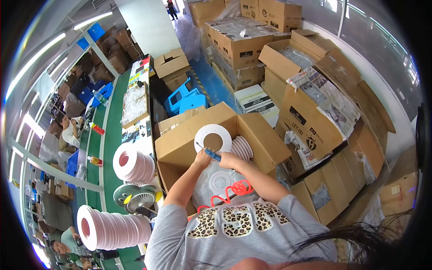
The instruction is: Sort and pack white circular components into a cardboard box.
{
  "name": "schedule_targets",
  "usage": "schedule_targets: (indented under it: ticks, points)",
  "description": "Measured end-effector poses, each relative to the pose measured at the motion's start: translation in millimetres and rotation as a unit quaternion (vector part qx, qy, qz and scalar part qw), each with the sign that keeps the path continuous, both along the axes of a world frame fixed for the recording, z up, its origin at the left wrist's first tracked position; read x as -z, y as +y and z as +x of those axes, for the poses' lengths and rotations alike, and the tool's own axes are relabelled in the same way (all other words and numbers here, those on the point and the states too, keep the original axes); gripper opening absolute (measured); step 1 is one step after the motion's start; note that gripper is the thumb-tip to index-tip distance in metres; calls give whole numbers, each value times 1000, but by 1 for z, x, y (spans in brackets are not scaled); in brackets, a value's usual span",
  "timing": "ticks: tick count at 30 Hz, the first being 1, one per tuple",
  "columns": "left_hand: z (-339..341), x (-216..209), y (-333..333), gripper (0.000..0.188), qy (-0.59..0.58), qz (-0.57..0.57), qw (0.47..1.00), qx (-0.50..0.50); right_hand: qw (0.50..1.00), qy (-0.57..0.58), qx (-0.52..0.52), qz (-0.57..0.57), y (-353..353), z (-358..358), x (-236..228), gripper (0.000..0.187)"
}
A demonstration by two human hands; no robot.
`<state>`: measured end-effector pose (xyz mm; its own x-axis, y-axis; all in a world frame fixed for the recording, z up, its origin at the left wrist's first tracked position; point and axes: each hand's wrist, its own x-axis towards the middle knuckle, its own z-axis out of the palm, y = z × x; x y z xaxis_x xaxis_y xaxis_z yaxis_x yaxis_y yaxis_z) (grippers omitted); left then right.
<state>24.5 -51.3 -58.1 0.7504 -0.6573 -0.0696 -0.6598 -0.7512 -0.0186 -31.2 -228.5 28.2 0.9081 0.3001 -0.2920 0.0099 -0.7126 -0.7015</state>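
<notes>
My right hand (228,160) is wrapped round the rear of a slim blue hand tool (213,155) with a thin dark tip. My left hand (202,158) is closed at the tool's front, close to the tip. Just beyond the hands, a white flat ring (200,131) stands over an open cardboard box (180,130), and brown cardboard shows through its hole. More white rings (242,148) are stacked in the box at right. Under my forearms lies clear plastic (204,182) with a round shape. A red coiled hose (238,188) hangs near my shirt; its joint to the tool is hidden.
At left, long stacks of white rings (114,228) and a small green fan (139,200) stand beside a green bench (110,121). Opened cartons (310,121) crowd the right. A blue plastic piece (184,99) lies behind the box. Other people sit across the bench.
</notes>
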Motion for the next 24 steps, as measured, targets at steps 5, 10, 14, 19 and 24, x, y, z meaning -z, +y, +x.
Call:
schedule_targets:
  ticks: [5,10,14,19,24]
  points:
    - [-1,0,2,50,-36,17,999,24,999,6,-28,14,-5,9,22,31]
    - [-1,0,3,45,-9,35,999,0,997,-9,65,-34,-17,16,14,29]
    - [-2,1,15,48,-5,-21,998,-61,997,18,73,24,-28,8,10,29]
    - [7,3,40,60,-58,-126,981,-134,992,81,-2,100,-29,-12,44,31]
    - [16,-9,46,54,-65,-157,977,-131,965,185,-40,183,-26,-22,42,34]
